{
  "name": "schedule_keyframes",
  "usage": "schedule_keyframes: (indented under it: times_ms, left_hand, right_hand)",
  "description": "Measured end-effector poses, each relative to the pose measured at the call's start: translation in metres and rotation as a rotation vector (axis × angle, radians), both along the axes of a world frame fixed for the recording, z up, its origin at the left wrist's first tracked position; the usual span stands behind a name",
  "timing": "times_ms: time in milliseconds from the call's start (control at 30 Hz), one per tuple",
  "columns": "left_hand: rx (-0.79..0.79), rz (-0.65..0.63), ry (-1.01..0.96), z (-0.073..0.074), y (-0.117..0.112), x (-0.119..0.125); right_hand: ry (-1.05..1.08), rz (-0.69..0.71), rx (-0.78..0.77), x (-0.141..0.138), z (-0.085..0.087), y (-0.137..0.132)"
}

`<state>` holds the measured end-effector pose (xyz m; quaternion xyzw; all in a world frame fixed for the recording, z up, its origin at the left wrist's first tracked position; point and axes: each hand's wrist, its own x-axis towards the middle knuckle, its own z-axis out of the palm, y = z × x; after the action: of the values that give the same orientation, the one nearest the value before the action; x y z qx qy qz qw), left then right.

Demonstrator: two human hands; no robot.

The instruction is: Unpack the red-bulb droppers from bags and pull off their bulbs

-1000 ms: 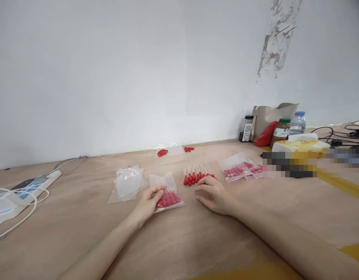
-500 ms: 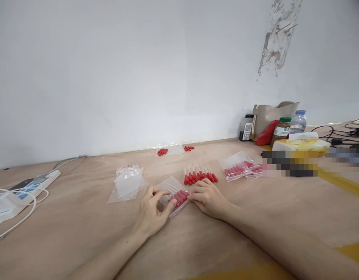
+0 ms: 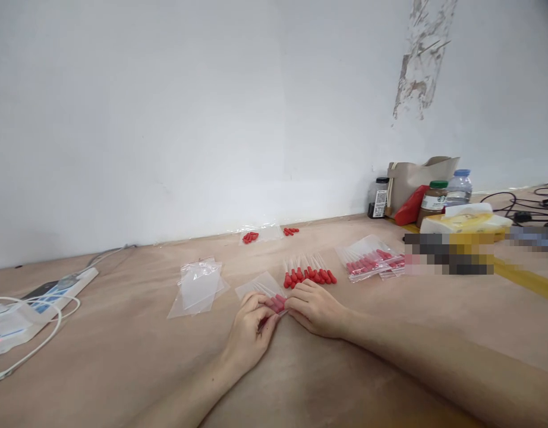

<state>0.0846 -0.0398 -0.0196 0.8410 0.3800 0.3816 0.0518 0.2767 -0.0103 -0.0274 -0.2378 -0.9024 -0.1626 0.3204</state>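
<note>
Brown bench (image 3: 122, 351), pale wall (image 3: 167, 119) behind, its finish flaked in a patch (image 3: 417, 77) upper right; power strip (image 3: 55, 303) on your left. Your clear bag (image 3: 257, 284), red-ended pieces inside, sits mid-bench, nearer you than the loose red-ended row (image 3: 309, 276). Left hand (image 3: 251, 330): grip pinching the bag's near edge. Right hand (image 3: 317, 309): grip pinching its right end. Half a second ago your left thumb and fingers stood apart; now they meet, hiding more red.

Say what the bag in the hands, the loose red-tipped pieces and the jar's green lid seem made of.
Bag: probably thin, glossy plastic film; its red contents show through.
Red-tipped pieces: tips perhaps rubber, dull and evenly red; stems see-through, so maybe plastic or glass.
Green lid: likely plastic, smooth and evenly coloured.
</note>
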Motion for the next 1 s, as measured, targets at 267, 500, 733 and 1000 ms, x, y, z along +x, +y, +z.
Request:
schedule_keyframes:
  times_ms: [267, 500, 733, 1000]
  left_hand:
    - [-0.222, 0.115, -0.103, -0.003, 0.003, -0.003]
    - [-0.346, 0.104, -0.193, -0.004, 0.003, -0.002]
    - [-0.284, 0.078, -0.137, -0.001, -0.001, 0.005]
    - [-0.302, 0.039, -0.159, 0.002, -0.001, 0.009]
  right_hand:
    - [0.162, 0.021, -0.058, -0.001, -0.007, 0.003]
    - [0.147, 0.029, -0.060, -0.005, -0.003, 0.002]
    - [0.098, 0.011, 0.054, -0.011, -0.001, 0.000]
    - [0.103, -0.057, -0.090, -0.015, -0.004, -0.008]
